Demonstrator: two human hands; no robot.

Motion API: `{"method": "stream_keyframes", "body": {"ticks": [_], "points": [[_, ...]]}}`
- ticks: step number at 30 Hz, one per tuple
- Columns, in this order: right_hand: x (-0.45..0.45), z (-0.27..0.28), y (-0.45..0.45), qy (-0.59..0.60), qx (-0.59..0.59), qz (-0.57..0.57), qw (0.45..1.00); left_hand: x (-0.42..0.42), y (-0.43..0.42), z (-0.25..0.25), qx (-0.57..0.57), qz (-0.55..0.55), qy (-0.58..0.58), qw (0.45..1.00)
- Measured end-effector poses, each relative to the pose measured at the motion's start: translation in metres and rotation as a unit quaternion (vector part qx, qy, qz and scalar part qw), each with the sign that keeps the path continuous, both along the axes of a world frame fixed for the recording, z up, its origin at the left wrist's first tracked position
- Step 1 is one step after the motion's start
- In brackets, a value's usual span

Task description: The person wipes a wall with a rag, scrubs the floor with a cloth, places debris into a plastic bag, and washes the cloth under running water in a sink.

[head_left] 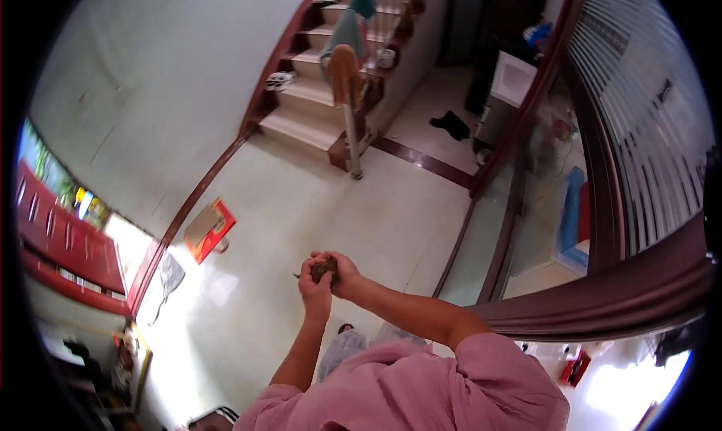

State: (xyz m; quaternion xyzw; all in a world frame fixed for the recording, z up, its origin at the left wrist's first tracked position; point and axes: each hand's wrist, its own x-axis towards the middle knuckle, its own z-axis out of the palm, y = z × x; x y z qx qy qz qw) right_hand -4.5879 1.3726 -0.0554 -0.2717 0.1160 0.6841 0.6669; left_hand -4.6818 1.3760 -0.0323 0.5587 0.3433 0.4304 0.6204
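My two hands meet in front of my body, above the pale floor. Between them is a small, mottled brown thing (324, 268), too small for me to make out its kind. A thin dark tip sticks out past the fingers on the left. My left hand (312, 283) is closed around the lower left side of it, thumb up against it. My right hand (345, 274) cups it from the right and far side, fingers curled. Part of the brown thing is hidden by the fingers.
A red box (211, 230) stands on the floor to the left, near a grey plastic bag (171, 274). Ahead rises a staircase (301, 130) with cloths over its post (351, 141). A black item (451, 125) lies beyond the threshold. Glass panels (481, 258) line the right.
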Motion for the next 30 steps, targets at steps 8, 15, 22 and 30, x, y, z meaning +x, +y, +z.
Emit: {"method": "stream_keyframes", "body": {"ticks": [8, 15, 22, 30], "points": [[0.208, -0.022, 0.071, -0.007, -0.015, -0.183, 0.983, 0.216, 0.118, -0.008, -0.135, -0.167, -0.083, 0.973], [0.406, -0.017, 0.172, 0.015, -0.009, -0.198, 0.98, 0.413, 0.216, -0.008, -0.175, -0.181, -0.113, 0.961], [0.576, -0.006, 0.237, 0.024, 0.045, -0.233, 0.971, 0.585, 0.294, 0.002, -0.2, -0.202, -0.147, 0.947], [0.816, -0.016, 0.265, 0.034, 0.018, -0.365, 0.93, 0.842, 0.364, -0.025, -0.318, -0.299, -0.134, 0.89]]}}
